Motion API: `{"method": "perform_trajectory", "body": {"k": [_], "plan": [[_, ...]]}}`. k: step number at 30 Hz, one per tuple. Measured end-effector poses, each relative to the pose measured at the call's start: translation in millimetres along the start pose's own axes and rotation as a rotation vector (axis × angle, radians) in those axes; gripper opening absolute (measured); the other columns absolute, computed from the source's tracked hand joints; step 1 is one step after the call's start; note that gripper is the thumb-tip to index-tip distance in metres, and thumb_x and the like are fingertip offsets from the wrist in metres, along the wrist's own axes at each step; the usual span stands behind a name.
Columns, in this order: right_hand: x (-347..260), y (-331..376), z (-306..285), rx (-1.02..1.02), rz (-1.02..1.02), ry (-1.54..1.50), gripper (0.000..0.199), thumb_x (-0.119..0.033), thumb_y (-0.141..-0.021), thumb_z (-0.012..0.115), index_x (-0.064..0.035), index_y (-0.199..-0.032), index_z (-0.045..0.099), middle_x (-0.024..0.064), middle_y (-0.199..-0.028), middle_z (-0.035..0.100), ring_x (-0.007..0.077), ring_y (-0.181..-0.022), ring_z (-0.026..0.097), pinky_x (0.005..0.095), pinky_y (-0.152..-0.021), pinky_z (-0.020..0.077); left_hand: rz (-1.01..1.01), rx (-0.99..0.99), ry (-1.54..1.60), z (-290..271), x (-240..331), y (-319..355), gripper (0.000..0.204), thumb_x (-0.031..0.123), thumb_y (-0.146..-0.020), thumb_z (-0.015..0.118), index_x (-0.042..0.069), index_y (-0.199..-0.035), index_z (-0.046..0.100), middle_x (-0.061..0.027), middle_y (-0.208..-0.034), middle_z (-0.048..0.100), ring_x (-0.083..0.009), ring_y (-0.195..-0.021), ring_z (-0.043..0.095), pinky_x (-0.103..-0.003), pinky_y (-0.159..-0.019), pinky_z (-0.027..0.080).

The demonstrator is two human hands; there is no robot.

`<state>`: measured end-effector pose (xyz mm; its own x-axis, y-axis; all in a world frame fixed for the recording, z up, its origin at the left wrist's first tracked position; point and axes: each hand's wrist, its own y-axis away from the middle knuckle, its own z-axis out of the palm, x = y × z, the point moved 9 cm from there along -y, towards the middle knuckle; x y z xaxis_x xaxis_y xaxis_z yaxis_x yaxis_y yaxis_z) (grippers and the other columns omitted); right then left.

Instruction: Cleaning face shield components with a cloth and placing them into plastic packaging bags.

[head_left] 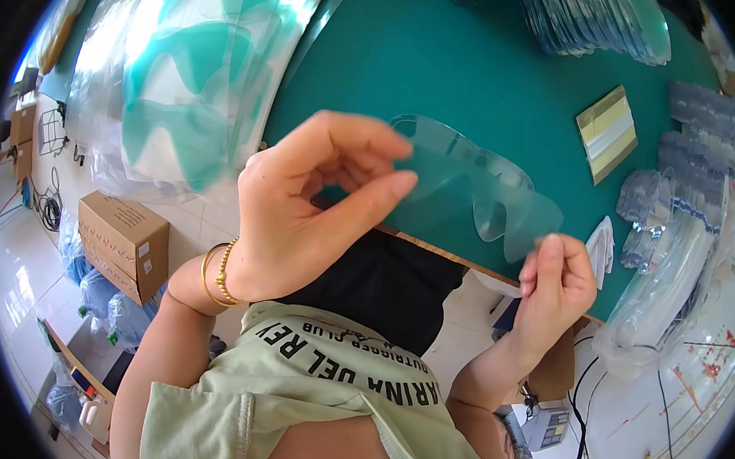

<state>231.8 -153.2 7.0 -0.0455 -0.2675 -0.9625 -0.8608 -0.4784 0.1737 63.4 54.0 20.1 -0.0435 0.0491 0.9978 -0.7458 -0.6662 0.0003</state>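
Note:
A clear plastic goggle lens, with a scooped nose notch, spans the gap between my hands at the front of the green table. My right hand pinches its lower right end between thumb and fingers. At its left end, my left hand is curled, with thumb and index fingertips at the lens edge; motion blurs the fingertips and their exact contact is hard to see. Two gold-coloured bracelets circle my left wrist.
A stack of clear lenses lies at the far right of the green table. Nearer are a yellowish pad and plastic-wrapped bundles. Bagged transparent sheets lie far left. A cardboard box stands on the left floor.

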Motion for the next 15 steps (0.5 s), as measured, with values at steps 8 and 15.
{"method": "perform_trajectory", "body": {"k": [8,15], "plan": [[3,-7,14,-0.006,0.015,0.100,0.019,-0.014,-0.099,0.066,-0.0004,-0.087,0.065,0.0003,-0.058,0.054,0.0026,-0.047,0.041,0.0177,-0.043,0.0266,-0.065,0.110,-0.263,-4,-14,-7,0.042,-0.009,-0.092,0.065,-0.001,-0.131,0.055,0.0016,-0.082,0.061,-0.0004,-0.068,0.053,-0.015,-0.060,0.042],[6,-8,15,-0.005,0.040,0.122,0.020,-0.016,-0.099,0.067,-0.0006,-0.086,0.065,-0.0004,-0.058,0.054,0.0020,-0.047,0.041,0.0178,-0.042,0.0258,-0.078,0.124,-0.307,-4,-14,-9,0.043,-0.008,-0.092,0.065,0.000,-0.133,0.055,0.0022,-0.082,0.060,0.0004,-0.066,0.052,-0.015,-0.060,0.041]]}}
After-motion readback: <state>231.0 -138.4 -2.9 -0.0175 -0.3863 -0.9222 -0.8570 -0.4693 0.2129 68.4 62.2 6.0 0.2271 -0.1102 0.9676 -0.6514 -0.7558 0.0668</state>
